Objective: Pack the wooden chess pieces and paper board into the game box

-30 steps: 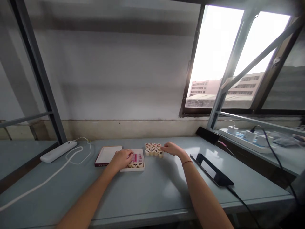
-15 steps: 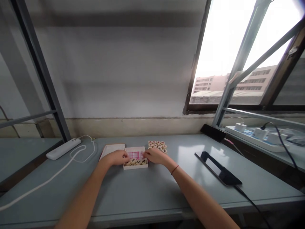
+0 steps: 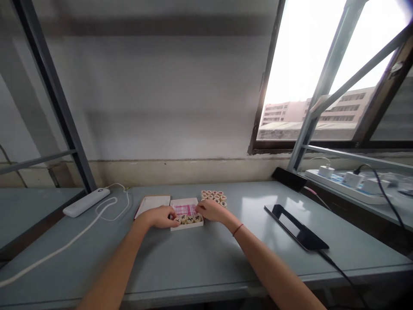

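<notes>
Left hand [image 3: 162, 216], right hand [image 3: 211, 210] at white box [image 3: 188, 227], round pieces [image 3: 190, 219] inside

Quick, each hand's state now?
Left hand: curled at round cream pieces in the white rectangular box; grip cannot be told.
Right hand: curled at the box's right side; grip cannot be told.

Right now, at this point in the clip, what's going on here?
A person has both hands at a small open white box. The left hand is at its near left corner, by a row of round lettered pieces; the right hand is at its right side. Whether either grips anything is unclear. More pieces stand grouped on the desk just beyond the right hand.
</notes>
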{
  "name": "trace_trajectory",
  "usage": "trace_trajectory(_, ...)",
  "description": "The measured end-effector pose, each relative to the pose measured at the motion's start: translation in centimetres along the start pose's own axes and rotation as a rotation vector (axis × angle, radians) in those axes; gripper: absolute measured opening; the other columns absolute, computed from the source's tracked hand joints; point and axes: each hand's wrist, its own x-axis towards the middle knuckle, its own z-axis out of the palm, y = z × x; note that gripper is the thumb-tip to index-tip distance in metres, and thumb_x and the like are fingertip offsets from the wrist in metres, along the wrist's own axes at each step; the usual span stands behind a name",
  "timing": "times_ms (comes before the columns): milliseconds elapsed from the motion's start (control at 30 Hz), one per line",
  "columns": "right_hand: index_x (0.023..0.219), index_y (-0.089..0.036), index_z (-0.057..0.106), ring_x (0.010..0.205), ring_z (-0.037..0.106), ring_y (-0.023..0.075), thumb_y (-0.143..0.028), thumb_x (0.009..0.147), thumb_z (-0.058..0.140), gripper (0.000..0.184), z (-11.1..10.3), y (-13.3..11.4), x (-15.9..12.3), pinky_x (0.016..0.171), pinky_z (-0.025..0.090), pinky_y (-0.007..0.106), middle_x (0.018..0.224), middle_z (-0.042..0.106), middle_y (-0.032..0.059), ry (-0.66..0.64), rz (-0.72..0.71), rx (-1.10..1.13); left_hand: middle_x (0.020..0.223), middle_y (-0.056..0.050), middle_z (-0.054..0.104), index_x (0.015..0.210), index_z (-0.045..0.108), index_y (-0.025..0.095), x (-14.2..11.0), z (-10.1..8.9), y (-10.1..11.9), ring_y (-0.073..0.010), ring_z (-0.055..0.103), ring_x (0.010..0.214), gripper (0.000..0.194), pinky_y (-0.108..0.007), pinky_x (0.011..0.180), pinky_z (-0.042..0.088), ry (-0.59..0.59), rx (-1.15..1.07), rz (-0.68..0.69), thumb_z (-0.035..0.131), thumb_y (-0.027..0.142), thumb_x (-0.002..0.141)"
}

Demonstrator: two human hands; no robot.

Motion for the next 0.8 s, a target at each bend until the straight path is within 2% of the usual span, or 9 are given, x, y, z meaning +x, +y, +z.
trace_trajectory(100,0.055,-0.015,0.048,0.05,0.038,0.0096,-0.028,0.086,0.036,0.036,0.2,0.2,0.1,0.049,0.022,0.024,0.053,0.047,0.0015,-0.002,-0.003,-0.002,0.082,-0.001,0.063,0.086,0.059,0.02,0.1,0.0,-0.1,-0.0169,0.057,0.073,0.031,-0.023,0.063,0.038,-0.076,-0.034,0.02,0.054,0.044,0.067)
trace_trajectory(367,0.075,-0.014,0.061,0.053,0.042,0.0097,-0.025,0.082,0.042,0.023,-0.6,-0.1,-0.2,0.05,0.024,0.022,0.059,0.053,0.001,0.02,-0.044,0.075,0.082,0.0,0.061,0.086,0.054,0.02,0.3,0.1,-0.3,-0.0164,0.055,0.073,0.029,-0.022,0.061,0.036,-0.076,-0.1,0.043,0.057,0.038,0.063)
trace_trajectory(633,0.077,-0.016,0.062,0.05,0.039,0.0088,-0.026,0.083,0.041,0.025,-0.9,-0.9,-0.6,0.05,0.025,0.022,0.055,0.05,-0.0014,0.056,-0.087,0.083,0.08,0.001,0.06,0.084,0.053,0.019,0.7,0.3,-0.6,-0.0152,0.054,0.072,0.028,-0.021,0.061,0.037,-0.1,-0.169,0.062,0.059,0.035,0.062)
trace_trajectory(733,0.088,-0.019,0.063,0.06,0.046,0.0107,-0.033,0.081,0.05,0.02,-0.7,-1.8,-0.8,0.056,0.031,0.021,0.068,0.056,0.0001,0.134,-0.168,0.101,0.078,0.002,0.057,0.084,0.053,0.018,0.7,0.3,-0.5,-0.0143,0.053,0.07,0.028,-0.021,0.061,0.037,-0.087,-0.184,0.072,0.06,0.034,0.062)
trace_trajectory(800,0.091,-0.02,0.063,0.073,0.05,0.0137,-0.039,0.074,0.061,0.026,0.1,-2.8,-0.8,0.064,0.036,0.022,0.082,0.058,0.003,0.206,-0.251,0.089,0.076,0.002,0.056,0.082,0.052,0.018,0.6,0.2,-0.2,-0.0137,0.051,0.069,0.026,-0.021,0.06,0.036,-0.088,-0.184,0.085,0.059,0.034,0.063)
